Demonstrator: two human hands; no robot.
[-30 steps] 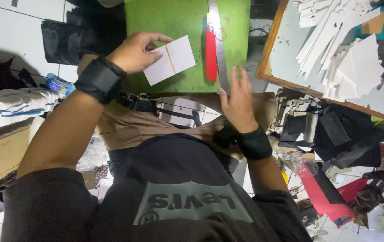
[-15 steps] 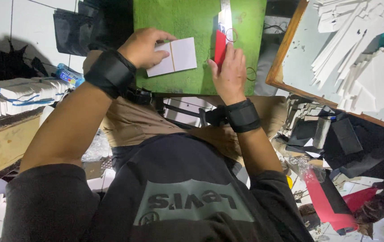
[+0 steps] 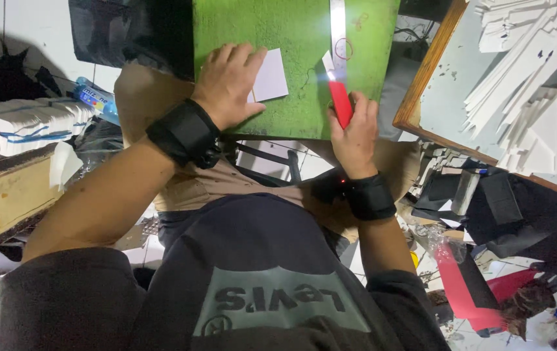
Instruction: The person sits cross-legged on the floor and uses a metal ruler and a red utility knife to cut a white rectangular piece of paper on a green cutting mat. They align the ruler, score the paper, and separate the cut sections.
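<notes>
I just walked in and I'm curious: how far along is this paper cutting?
Done, by the look of it: many white cut pieces piled on the wooden tray. In hand: the left hand presses a white card on the green mat; the right hand grips a red knife beside a metal ruler. Left: this card looks uncut.

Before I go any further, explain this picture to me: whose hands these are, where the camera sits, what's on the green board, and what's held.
There is no machine here. A person wears the camera on the head, so it looks down over their own chest and arms. The left hand presses flat on a white card lying on a green cutting mat. The right hand has its grip on a red-handled knife, its tip beside a metal ruler on the mat. Both wrists wear black bands. A wooden-framed tray of white cut pieces sits to the right.
</notes>
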